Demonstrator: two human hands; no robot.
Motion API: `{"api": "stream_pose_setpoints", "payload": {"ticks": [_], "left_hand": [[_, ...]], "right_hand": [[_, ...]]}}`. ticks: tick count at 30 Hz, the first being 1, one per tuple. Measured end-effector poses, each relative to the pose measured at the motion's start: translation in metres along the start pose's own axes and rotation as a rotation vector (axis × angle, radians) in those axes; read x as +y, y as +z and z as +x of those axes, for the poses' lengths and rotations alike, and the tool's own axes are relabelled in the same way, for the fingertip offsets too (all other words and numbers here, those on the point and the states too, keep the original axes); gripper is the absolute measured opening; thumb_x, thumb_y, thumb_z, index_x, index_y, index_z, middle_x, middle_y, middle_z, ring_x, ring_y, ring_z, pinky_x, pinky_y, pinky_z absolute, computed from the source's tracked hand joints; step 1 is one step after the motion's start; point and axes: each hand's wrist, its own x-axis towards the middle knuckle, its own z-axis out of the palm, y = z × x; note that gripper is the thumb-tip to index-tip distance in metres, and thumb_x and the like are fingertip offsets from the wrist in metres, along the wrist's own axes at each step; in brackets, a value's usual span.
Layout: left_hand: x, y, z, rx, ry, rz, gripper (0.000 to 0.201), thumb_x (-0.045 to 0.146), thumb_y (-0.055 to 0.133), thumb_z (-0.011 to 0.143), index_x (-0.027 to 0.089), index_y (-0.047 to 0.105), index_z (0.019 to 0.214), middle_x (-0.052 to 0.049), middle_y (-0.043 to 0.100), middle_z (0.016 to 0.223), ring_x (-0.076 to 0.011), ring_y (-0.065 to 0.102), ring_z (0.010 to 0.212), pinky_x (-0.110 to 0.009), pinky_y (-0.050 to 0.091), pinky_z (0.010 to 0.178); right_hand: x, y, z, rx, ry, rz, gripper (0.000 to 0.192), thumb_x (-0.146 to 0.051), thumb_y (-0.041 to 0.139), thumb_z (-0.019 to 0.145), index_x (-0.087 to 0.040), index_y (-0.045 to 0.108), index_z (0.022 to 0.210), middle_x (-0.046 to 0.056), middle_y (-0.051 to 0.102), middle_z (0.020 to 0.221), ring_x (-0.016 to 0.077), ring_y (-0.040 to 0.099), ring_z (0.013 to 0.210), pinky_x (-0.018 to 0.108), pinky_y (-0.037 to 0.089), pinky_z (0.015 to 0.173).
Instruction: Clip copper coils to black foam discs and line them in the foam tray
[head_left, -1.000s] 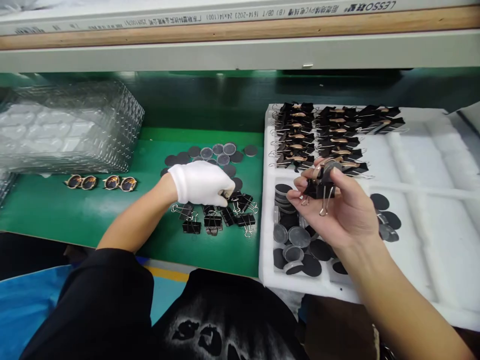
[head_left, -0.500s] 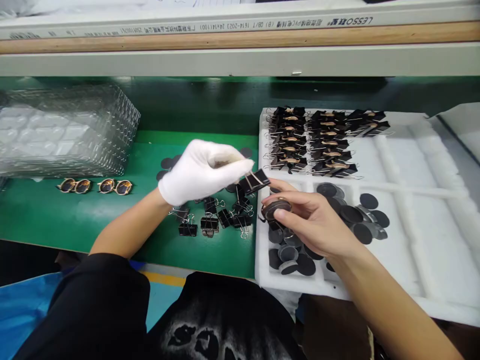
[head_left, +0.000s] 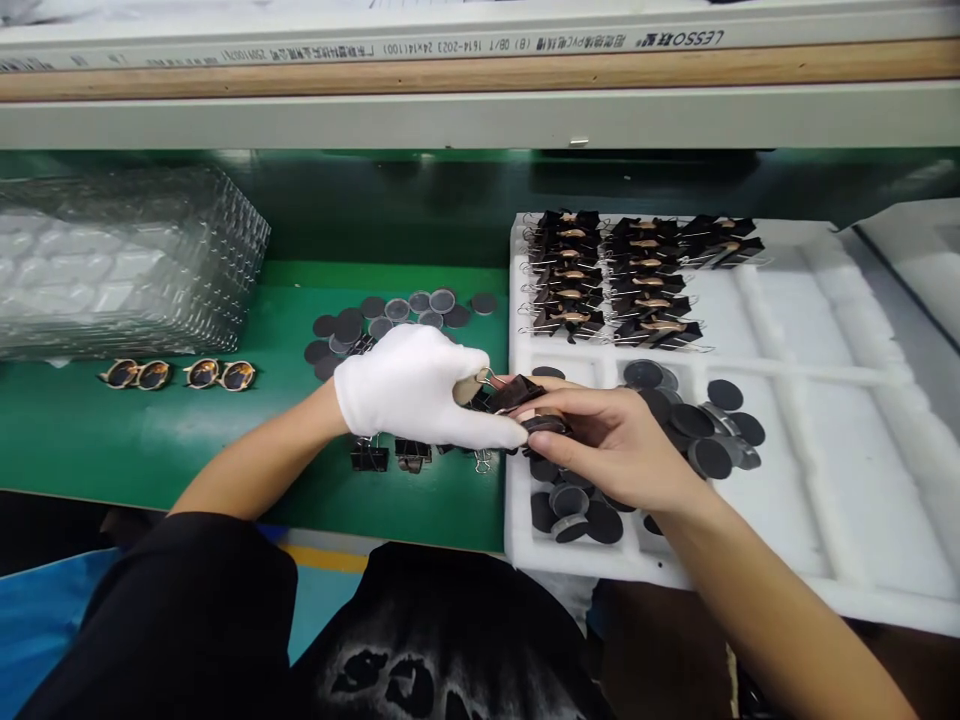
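My left hand [head_left: 416, 385], in a white glove, is closed at the wire handles of a black binder clip [head_left: 517, 393]. Its thumb reaches to the edge of a dark round disc [head_left: 546, 425]. Bare fingers of my right hand [head_left: 615, 440] pinch that disc, and a light tan piece shows beside it; the rest is hidden by the fingers. The clip lies against the right fingertips, just above the disc. Beneath the gloved hand, several loose binder clips [head_left: 370, 457] lie on the green table [head_left: 300, 500], partly covered.
A white foam tray [head_left: 780, 375] on the right bears rows of clipped tan frames [head_left: 571, 275] and loose dark discs [head_left: 711, 458]. More discs [head_left: 349, 325] lie on the table. At left are two pairs of round sunglasses [head_left: 221, 375] and stacked clear plastic trays [head_left: 135, 270].
My left hand has come down and turned, bringing the binder clip against the disc in my right hand. Discs on the table behind the glove are now uncovered.
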Motion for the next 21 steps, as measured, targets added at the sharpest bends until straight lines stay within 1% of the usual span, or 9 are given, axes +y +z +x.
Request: {"api": "stream_pose_setpoints", "payload": {"ticks": [2, 3, 6, 8, 11, 12, 15, 18, 21], "left_hand": [[0.001, 0.006, 0.001, 0.030, 0.017, -0.037, 0.057, 0.064, 0.067, 0.078, 0.022, 0.036, 0.054, 0.006, 0.034, 0.044, -0.0089, 0.030, 0.044, -0.028, 0.022, 0.048], [0.001, 0.008, 0.001, 0.042, 0.022, -0.053, 0.056, 0.060, 0.066, 0.079, 0.022, 0.035, 0.053, 0.006, 0.032, 0.044, -0.0086, 0.029, 0.044, -0.028, 0.022, 0.048], [-0.001, 0.010, 0.003, 0.037, 0.025, -0.134, 0.049, 0.049, 0.063, 0.083, 0.021, 0.036, 0.052, 0.006, 0.033, 0.045, -0.0078, 0.029, 0.045, -0.027, 0.024, 0.048], [-0.003, 0.007, 0.004, 0.034, -0.013, -0.201, 0.046, 0.045, 0.062, 0.086, 0.020, 0.038, 0.055, 0.007, 0.034, 0.047, -0.0072, 0.030, 0.047, -0.025, 0.025, 0.048], [-0.002, 0.003, 0.004, 0.070, -0.084, -0.304, 0.047, 0.042, 0.059, 0.091, 0.020, 0.037, 0.056, 0.007, 0.035, 0.049, -0.0062, 0.031, 0.048, -0.024, 0.025, 0.047], [-0.001, 0.002, 0.003, 0.085, -0.083, -0.334, 0.047, 0.040, 0.059, 0.092, 0.019, 0.037, 0.056, 0.007, 0.035, 0.049, -0.0059, 0.031, 0.048, -0.023, 0.025, 0.047], [0.008, 0.005, -0.001, 0.120, -0.008, -0.390, 0.047, 0.035, 0.060, 0.092, 0.019, 0.034, 0.056, 0.008, 0.031, 0.049, -0.0055, 0.026, 0.048, -0.023, 0.024, 0.046], [0.018, 0.010, -0.003, 0.109, 0.022, -0.404, 0.048, 0.033, 0.062, 0.091, 0.019, 0.033, 0.055, 0.008, 0.028, 0.048, -0.0055, 0.023, 0.048, -0.024, 0.022, 0.045], [0.023, 0.015, -0.004, 0.121, 0.018, -0.397, 0.049, 0.033, 0.065, 0.089, 0.019, 0.032, 0.054, 0.008, 0.029, 0.047, -0.0050, 0.024, 0.048, -0.024, 0.021, 0.045]], "right_hand": [[-0.001, 0.000, 0.000, -0.026, 0.005, 0.005, 0.011, -0.031, 0.080, 0.090, -0.029, 0.085, 0.100, 0.006, 0.080, 0.101, 0.0235, 0.074, 0.091, 0.032, 0.060, 0.077], [-0.002, -0.001, 0.000, -0.043, 0.007, 0.002, 0.011, -0.031, 0.080, 0.091, -0.029, 0.085, 0.100, 0.006, 0.079, 0.101, 0.0237, 0.074, 0.092, 0.032, 0.060, 0.078], [-0.004, -0.006, 0.000, -0.038, -0.002, -0.056, 0.010, -0.029, 0.079, 0.091, -0.029, 0.085, 0.100, 0.007, 0.078, 0.113, 0.0270, 0.071, 0.113, 0.032, 0.060, 0.086], [-0.006, -0.013, 0.000, 0.016, -0.034, -0.111, 0.009, -0.028, 0.079, 0.091, -0.029, 0.084, 0.098, 0.007, 0.076, 0.118, 0.0262, 0.069, 0.118, 0.030, 0.060, 0.088], [-0.007, -0.024, 0.000, 0.099, -0.035, -0.173, 0.007, -0.026, 0.078, 0.091, -0.029, 0.083, 0.096, 0.004, 0.078, 0.105, 0.0215, 0.073, 0.099, 0.029, 0.061, 0.082], [-0.007, -0.027, 0.000, 0.122, -0.016, -0.192, 0.007, -0.026, 0.078, 0.091, -0.029, 0.083, 0.096, 0.003, 0.078, 0.101, 0.0206, 0.074, 0.094, 0.028, 0.061, 0.080], [-0.008, -0.034, -0.001, 0.155, 0.025, -0.235, 0.010, -0.024, 0.081, 0.088, -0.029, 0.083, 0.096, 0.002, 0.080, 0.098, 0.0197, 0.075, 0.086, 0.027, 0.062, 0.072], [-0.007, -0.037, -0.002, 0.102, -0.031, -0.226, 0.016, -0.022, 0.084, 0.084, -0.030, 0.083, 0.097, 0.002, 0.079, 0.101, 0.0206, 0.075, 0.090, 0.029, 0.062, 0.074], [-0.005, -0.036, -0.002, 0.029, -0.093, -0.226, 0.018, -0.022, 0.086, 0.082, -0.031, 0.082, 0.097, 0.003, 0.075, 0.120, 0.0233, 0.073, 0.105, 0.029, 0.060, 0.075]]}}
